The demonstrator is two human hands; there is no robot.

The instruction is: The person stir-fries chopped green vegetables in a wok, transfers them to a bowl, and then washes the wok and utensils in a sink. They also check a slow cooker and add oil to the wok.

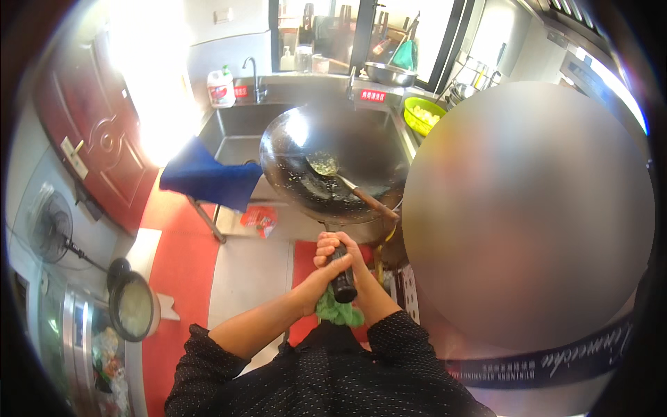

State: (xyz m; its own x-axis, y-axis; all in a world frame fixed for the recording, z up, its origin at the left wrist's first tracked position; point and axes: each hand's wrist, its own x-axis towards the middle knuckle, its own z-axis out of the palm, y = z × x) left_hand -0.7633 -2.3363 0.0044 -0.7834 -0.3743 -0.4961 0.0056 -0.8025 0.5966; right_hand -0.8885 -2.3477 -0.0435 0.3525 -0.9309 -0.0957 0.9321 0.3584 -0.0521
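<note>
A large black wok (292, 180) is held out over the sink's front edge, its long black handle (343, 286) pointing back to me. Both of my hands are closed around that handle. My left hand (318, 284) wraps it from the left, and my right hand (357, 255) grips it from the right. Inside the wok lies a ladle (324, 164) with a wooden handle (375, 202) resting on the rim; bits of food cling to the metal. A green cloth (336, 310) hangs beneath my hands. Part of the wok is blurred.
A steel sink (224, 125) stands beyond, with a blue cloth (211, 172) over its corner. Behind it are a white bottle (221, 89) and a metal basin (390, 74). A green basket of pale food (423, 115) is at right. A large blurred area covers the right side.
</note>
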